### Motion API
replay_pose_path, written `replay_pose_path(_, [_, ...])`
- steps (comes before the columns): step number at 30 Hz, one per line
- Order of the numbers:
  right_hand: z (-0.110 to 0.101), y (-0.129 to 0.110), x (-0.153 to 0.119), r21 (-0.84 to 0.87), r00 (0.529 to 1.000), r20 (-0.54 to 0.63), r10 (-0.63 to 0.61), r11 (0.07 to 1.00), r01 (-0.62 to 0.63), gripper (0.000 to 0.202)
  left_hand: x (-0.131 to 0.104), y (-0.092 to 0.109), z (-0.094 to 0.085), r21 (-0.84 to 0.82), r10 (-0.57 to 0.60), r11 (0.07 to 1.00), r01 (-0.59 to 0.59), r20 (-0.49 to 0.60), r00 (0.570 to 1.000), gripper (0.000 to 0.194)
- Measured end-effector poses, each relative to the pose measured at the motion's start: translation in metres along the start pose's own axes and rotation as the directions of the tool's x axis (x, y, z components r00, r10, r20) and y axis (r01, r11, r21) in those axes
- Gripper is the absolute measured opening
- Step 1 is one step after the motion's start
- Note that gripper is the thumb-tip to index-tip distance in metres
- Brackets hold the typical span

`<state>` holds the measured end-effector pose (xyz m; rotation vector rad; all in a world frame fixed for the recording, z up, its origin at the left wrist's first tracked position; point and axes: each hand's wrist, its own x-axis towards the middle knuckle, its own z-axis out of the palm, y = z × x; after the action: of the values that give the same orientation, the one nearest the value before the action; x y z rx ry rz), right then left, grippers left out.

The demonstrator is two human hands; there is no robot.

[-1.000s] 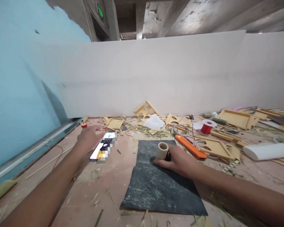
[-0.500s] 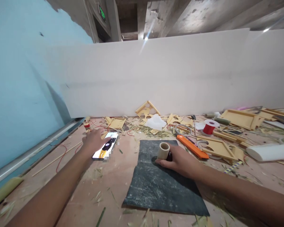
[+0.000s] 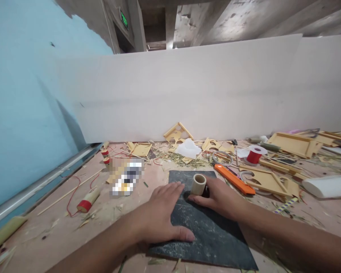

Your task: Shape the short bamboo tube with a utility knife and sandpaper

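A short hollow bamboo tube [image 3: 199, 185] stands upright on a dark, worn sheet [image 3: 207, 231]. My right hand [image 3: 220, 195] is wrapped round the tube from the right, thumb in front. Over the left part of the sheet lies my left hand [image 3: 166, 214], fingers stretched out, thumb spread apart, holding nothing. A phone [image 3: 127, 178], blurred by pixels, rests on the table left of the sheet. Nearer me on that side is a bamboo piece with a red band [image 3: 88, 200].
An orange cutter [image 3: 234, 179] lies right of the sheet. Behind are a red spool [image 3: 254, 155], white crumpled material [image 3: 188, 148], shavings and thin wooden frames [image 3: 292, 144]. A white roll [image 3: 328, 185] is at the far right.
My left hand has left the phone and moved right and nearer, over the sheet. The red-banded bamboo piece is now uncovered. My right hand still holds the tube.
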<state>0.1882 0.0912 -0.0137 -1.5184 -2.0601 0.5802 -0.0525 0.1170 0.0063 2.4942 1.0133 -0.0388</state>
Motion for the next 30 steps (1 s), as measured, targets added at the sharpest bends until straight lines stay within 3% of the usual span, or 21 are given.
replay_pose_path(3, [-0.005, 0.007, 0.006, -0.056, 1.000, 0.004, 0.004, 0.998, -0.003, 0.028, -0.002, 0.007, 0.004, 0.002, -0.025, 1.000, 0.025, 0.104, 0.994, 0.127])
replay_pose_path(8, [-0.012, 0.012, 0.011, -0.146, 0.987, -0.093, 0.128, 0.979, -0.140, 0.033, 0.000, 0.005, 0.002, -0.005, -0.032, 0.999, 0.033, 0.093, 0.995, 0.127])
replay_pose_path(13, [-0.005, 0.000, 0.004, -0.031, 0.999, 0.046, -0.003, 1.000, 0.005, 0.028, 0.000, 0.002, 0.007, -0.047, -0.003, 0.999, 0.007, 0.071, 0.997, 0.126])
replay_pose_path(17, [-0.005, 0.000, 0.004, -0.106, 0.989, -0.051, 0.137, 0.984, -0.142, 0.033, -0.001, 0.002, 0.007, -0.057, -0.002, 0.998, 0.006, 0.066, 0.998, 0.126])
replay_pose_path(19, [-0.005, 0.001, 0.004, -0.076, 0.994, -0.049, 0.097, 0.992, -0.101, 0.029, -0.001, 0.003, 0.007, -0.049, -0.010, 0.999, 0.013, 0.071, 0.997, 0.126])
replay_pose_path(22, [-0.006, 0.001, 0.005, 0.006, 0.998, 0.051, 0.022, 1.000, -0.022, 0.029, 0.000, 0.005, 0.005, -0.036, -0.031, 0.999, 0.035, 0.091, 0.995, 0.126])
replay_pose_path(26, [-0.007, 0.002, 0.007, -0.075, 0.988, -0.063, 0.140, 0.987, -0.145, 0.031, 0.001, 0.006, 0.005, -0.013, -0.043, 0.999, 0.045, 0.115, 0.992, 0.126])
replay_pose_path(30, [-0.002, -0.001, 0.004, -0.018, 1.000, 0.026, -0.015, 1.000, 0.015, 0.023, 0.001, 0.001, 0.010, -0.031, -0.008, 0.999, 0.010, 0.076, 0.997, 0.124])
